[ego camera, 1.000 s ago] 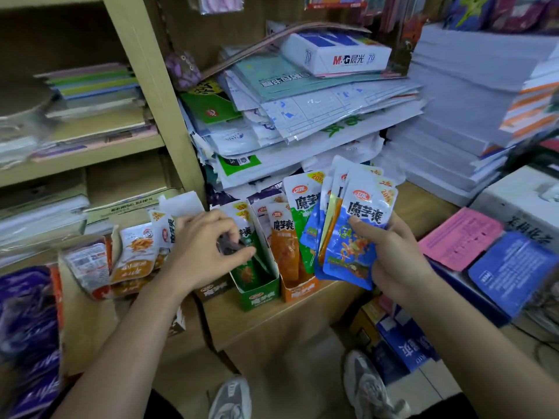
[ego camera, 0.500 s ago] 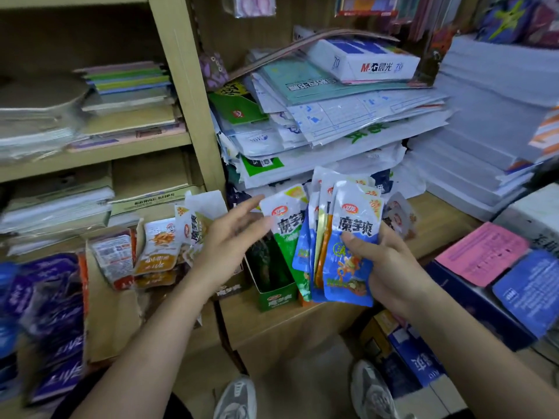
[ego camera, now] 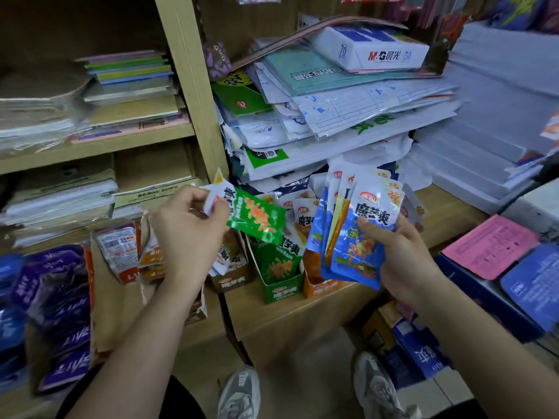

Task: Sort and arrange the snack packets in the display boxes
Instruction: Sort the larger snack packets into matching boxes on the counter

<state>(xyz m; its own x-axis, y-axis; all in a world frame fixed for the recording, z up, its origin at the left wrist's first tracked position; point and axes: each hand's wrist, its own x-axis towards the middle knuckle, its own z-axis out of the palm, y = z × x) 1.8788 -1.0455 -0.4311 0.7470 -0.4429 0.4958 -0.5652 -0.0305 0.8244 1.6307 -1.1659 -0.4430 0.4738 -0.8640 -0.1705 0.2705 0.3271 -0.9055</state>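
My left hand (ego camera: 189, 234) pinches a green snack packet (ego camera: 255, 217) by its white top, holding it tilted above the display boxes. My right hand (ego camera: 399, 252) grips a fanned bunch of snack packets (ego camera: 360, 228), mostly blue with an orange one among them. Below stand three small display boxes side by side on the wooden counter: a brown box (ego camera: 233, 281), a green box (ego camera: 282, 288) holding green packets, and an orange box (ego camera: 317, 287) partly hidden behind the bunch.
Left of the boxes lie orange and red packets (ego camera: 121, 252) in a cardboard carton and purple packets (ego camera: 60, 300). Behind rises a heap of paper and envelopes (ego camera: 332, 116). Pink and blue boxes (ego camera: 514, 267) sit at the right. My shoes (ego camera: 242, 394) are below.
My left hand has drawn a green packet out of the bunch in my right hand and carried it leftward, tilted. The camera view has shifted slightly.
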